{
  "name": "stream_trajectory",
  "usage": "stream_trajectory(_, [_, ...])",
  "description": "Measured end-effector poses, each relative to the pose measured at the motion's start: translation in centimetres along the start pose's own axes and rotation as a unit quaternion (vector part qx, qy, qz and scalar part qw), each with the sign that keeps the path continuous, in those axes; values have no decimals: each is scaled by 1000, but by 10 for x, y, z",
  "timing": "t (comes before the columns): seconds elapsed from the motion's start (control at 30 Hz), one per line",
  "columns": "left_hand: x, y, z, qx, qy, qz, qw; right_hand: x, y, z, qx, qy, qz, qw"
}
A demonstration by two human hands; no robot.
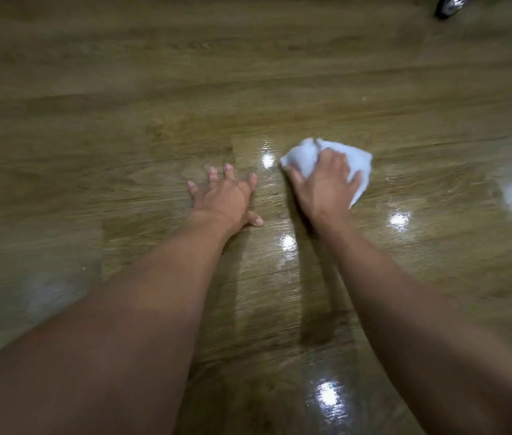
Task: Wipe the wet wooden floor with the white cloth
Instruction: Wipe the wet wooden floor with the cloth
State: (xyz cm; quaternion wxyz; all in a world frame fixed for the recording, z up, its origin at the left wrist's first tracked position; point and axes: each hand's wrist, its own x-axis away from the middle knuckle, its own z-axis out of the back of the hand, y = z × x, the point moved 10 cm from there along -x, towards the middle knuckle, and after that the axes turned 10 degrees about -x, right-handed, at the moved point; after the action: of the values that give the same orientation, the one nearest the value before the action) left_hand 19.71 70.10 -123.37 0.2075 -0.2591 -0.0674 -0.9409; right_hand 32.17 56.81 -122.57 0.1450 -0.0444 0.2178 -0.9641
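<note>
Both bare forearms reach forward from the lower corners of the view, with the wrists close together. The left grip point(226, 196) lies palm down on the wooden floor point(123, 136), its fingers straight and spread and its thumb out to the right. The right grip point(327, 180), near it and a little further forward, shows its back, with fingers curled over the bunched white cloth point(305, 155) and thumb out to the left.

Right hand point(323, 186) on white cloth point(303, 155)
</note>
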Motion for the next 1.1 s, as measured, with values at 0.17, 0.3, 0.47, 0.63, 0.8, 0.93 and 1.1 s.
stream_trajectory(0.17, [8,-9,-7,2,4,-48,999,109,-29,-1,48,-25,211,976])
stream_trajectory(0.3, [23,-37,-19,15,2,-92,996,58,-8,5,33,3,129,991])
stream_trajectory(0.47, [36,-66,-18,23,44,-54,997,49,-66,-42,-14,-21,33,999])
stream_trajectory(0.63, [55,-107,-35,-27,-36,-13,999,150,-107,-56,2,-83,287,954])
stream_trajectory(0.8, [63,-117,-45,-29,-45,-19,998,82,-71,-39,10,-82,235,968])
stream_trajectory(0.93, [67,-123,-47,-18,-24,-9,1000,52,-97,-50,-10,-34,90,995])
stream_trajectory(1.1, [68,-136,-41,-56,-22,-59,996,141,-150,-80,24,-75,268,960])
